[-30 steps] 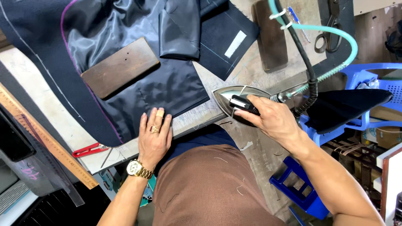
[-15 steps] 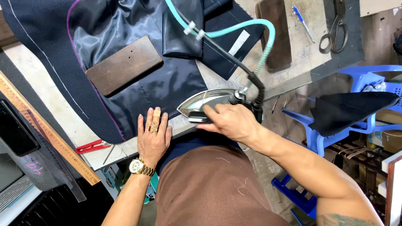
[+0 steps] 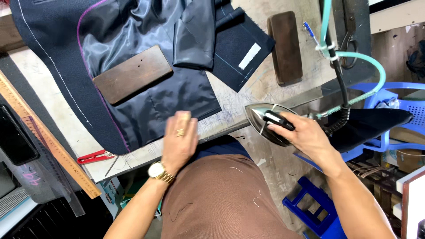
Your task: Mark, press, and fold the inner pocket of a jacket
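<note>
A dark navy jacket piece (image 3: pixel 146 102) with shiny grey lining lies spread on the worktable (image 3: pixel 305 75). My left hand (image 3: pixel 179 139), blurred, lies flat with fingers together at the cloth's near corner by the table's front edge and holds nothing. It wears a ring and a gold watch. My right hand (image 3: pixel 305 135) grips the black handle of a steam iron (image 3: pixel 261 117). The iron sits to the right of the cloth, at the front edge of the table. A teal hose and black cord (image 3: pixel 349 57) rise from the iron's rear.
A wooden block (image 3: pixel 132 74) weighs down the lining; a second block (image 3: pixel 285 46) lies at the back. A wooden ruler (image 3: pixel 48 141) and red snips (image 3: pixel 95 156) lie left. Scissors (image 3: pixel 347 40) and a blue pen (image 3: pixel 310 31) lie far right. Beside the table stand a blue chair (image 3: pixel 389 106) and a blue stool (image 3: pixel 314 208).
The iron slid left to the cloth's edge, then came back right off the cloth. My left hand shifted slightly right along the cloth's near corner.
</note>
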